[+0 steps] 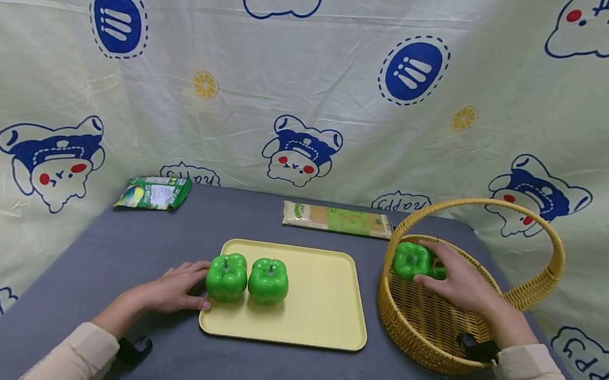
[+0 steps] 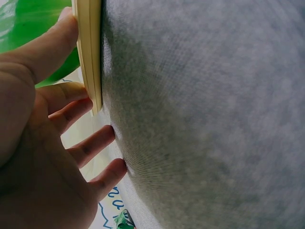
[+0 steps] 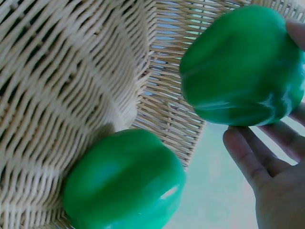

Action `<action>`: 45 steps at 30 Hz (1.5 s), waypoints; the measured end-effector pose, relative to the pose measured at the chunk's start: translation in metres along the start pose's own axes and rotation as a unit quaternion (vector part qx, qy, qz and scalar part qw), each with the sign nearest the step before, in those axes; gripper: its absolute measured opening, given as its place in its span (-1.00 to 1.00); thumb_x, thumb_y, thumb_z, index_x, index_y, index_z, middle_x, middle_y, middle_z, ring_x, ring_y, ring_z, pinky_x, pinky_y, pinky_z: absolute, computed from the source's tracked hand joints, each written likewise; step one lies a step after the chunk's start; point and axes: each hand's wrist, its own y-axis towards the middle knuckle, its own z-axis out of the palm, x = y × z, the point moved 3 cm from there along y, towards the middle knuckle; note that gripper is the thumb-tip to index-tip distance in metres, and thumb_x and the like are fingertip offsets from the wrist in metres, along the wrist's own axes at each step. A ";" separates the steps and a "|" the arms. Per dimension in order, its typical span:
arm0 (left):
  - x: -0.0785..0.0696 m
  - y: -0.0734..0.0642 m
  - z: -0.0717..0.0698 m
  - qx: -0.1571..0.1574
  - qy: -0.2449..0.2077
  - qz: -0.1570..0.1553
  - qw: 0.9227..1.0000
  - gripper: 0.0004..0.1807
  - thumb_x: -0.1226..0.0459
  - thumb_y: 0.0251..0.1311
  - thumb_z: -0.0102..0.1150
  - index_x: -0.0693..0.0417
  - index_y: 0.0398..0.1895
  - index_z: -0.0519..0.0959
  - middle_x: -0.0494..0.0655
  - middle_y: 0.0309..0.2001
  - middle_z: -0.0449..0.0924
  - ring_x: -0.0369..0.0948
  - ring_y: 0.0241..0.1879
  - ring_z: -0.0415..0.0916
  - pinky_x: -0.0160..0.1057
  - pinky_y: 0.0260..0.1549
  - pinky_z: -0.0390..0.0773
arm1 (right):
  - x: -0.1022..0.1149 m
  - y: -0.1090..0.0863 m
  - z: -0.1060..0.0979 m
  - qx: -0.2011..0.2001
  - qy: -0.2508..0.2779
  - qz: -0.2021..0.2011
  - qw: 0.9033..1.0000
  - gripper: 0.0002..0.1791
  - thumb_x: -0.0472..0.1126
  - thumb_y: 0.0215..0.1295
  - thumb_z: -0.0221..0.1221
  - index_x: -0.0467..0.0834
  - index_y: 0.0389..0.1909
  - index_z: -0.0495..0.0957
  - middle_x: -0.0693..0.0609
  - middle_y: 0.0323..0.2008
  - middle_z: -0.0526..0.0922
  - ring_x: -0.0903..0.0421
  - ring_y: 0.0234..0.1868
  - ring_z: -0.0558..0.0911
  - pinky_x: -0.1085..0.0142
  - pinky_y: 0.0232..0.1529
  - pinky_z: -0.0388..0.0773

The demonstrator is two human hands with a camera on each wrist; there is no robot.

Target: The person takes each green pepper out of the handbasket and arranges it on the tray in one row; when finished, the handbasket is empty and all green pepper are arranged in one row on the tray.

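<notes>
In the head view, my right hand [image 1: 458, 278] reaches inside the wicker basket [image 1: 405, 340] and holds a green bell pepper [image 1: 412, 261] by the far wall. The right wrist view shows fingers and thumb around this pepper [image 3: 243, 67]. A second pepper [image 3: 124, 181] lies against the basket's weave, mostly hidden by the hand in the head view. My left hand [image 1: 179, 288] touches the left edge of the yellow tray [image 1: 321, 302], thumb and fingers spread along the rim [image 2: 88, 52]. Two green bell peppers, a left one [image 1: 227, 277] and a right one [image 1: 269, 281], sit side by side on the tray.
A green snack packet [image 1: 154, 193] lies at the back left of the grey table [image 1: 243, 367]. Behind the tray is a long pack of noodles [image 1: 337, 219], its right end by the basket. The tall basket handle [image 1: 554, 257] arches over the right side. Printed cloth hangs behind.
</notes>
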 end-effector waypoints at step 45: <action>-0.002 -0.001 -0.001 0.002 0.001 -0.004 1.000 -0.19 -0.05 0.12 0.23 0.20 0.35 0.25 0.14 0.36 0.20 0.18 0.32 0.12 0.35 0.17 0.07 | 0.061 -0.040 -0.040 -0.138 -0.036 -0.044 0.989 -0.17 0.00 -0.03 0.42 -0.02 0.31 0.32 -0.06 0.06 0.50 0.09 -0.07 0.47 0.19 -0.22 0.46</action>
